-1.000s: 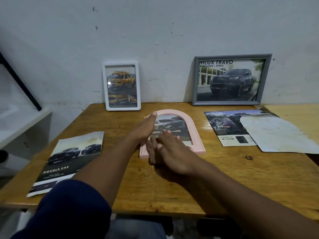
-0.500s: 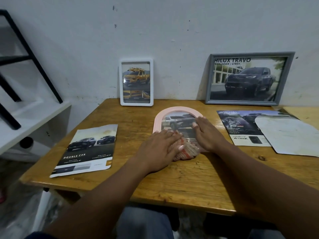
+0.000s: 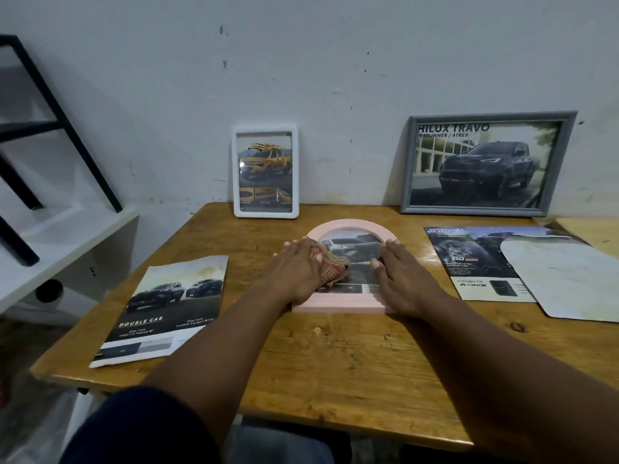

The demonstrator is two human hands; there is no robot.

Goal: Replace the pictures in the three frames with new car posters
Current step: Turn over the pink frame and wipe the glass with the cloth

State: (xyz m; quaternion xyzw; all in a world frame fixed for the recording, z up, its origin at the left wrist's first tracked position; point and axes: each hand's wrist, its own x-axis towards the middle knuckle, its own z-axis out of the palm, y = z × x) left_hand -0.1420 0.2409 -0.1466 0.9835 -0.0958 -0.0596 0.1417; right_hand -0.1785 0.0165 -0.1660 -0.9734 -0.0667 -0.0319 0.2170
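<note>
A pink arched frame [image 3: 348, 226] lies flat on the wooden table [image 3: 351, 363], holding a car picture. My left hand [image 3: 296, 267] presses a crumpled reddish cloth [image 3: 335, 267] onto the frame's glass. My right hand [image 3: 400, 276] lies flat on the frame's right side, fingers spread. A white frame [image 3: 266, 170] with a yellow truck picture and a grey frame [image 3: 485, 162] with a dark truck poster lean against the wall.
A car poster reading DOUBLE CAB [image 3: 167, 306] lies at the table's left. Another car poster [image 3: 469, 259] and a blank white sheet [image 3: 566, 279] overlapping it lie at the right. A white shelf [image 3: 50, 249] with black metal legs stands to the left.
My hands uncrossed and moved apart. The left hand with the cloth slid up and left over the glass; the right hand settled on the frame's right side. The camera moved back.
</note>
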